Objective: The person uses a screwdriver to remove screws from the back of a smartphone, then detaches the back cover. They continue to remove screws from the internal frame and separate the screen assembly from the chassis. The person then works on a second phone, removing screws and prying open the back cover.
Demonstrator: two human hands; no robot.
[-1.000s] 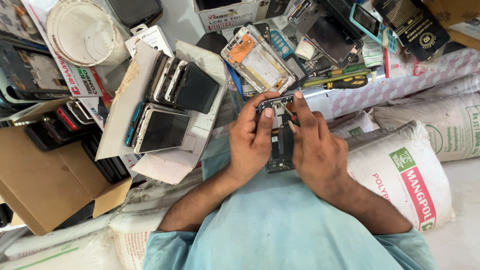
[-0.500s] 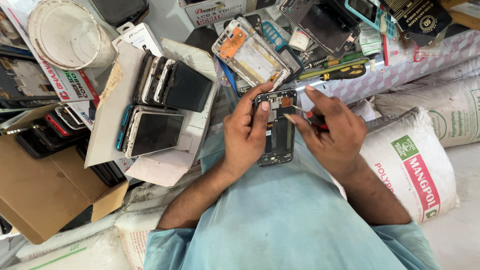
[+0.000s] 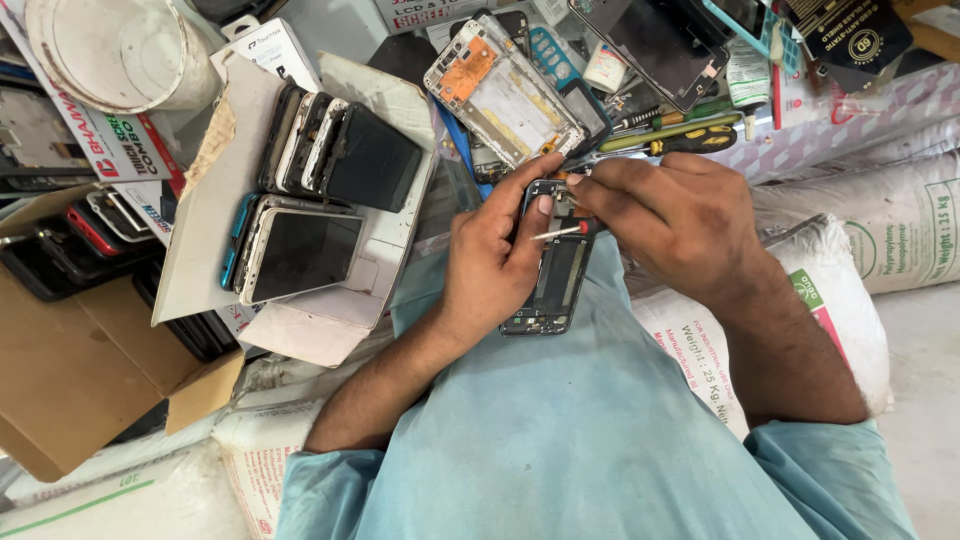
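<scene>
Hands meet over an opened phone frame point(image 3: 553, 275), which is held above the lap on the pale blue garment point(image 3: 560, 430). The frame is gripped along its left edge by the left hand point(image 3: 490, 260), thumb laid on its top. A thin tool with a red tip point(image 3: 562, 231) is pinched in the right hand point(image 3: 670, 215); what its point touches cannot quite be made out. A stripped phone chassis point(image 3: 505, 90) lies beyond, near a yellow-handled screwdriver point(image 3: 680, 140).

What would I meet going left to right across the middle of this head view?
Cardboard box → white-framed phone → left hand → opened phone frame → right hand → white sack.
</scene>
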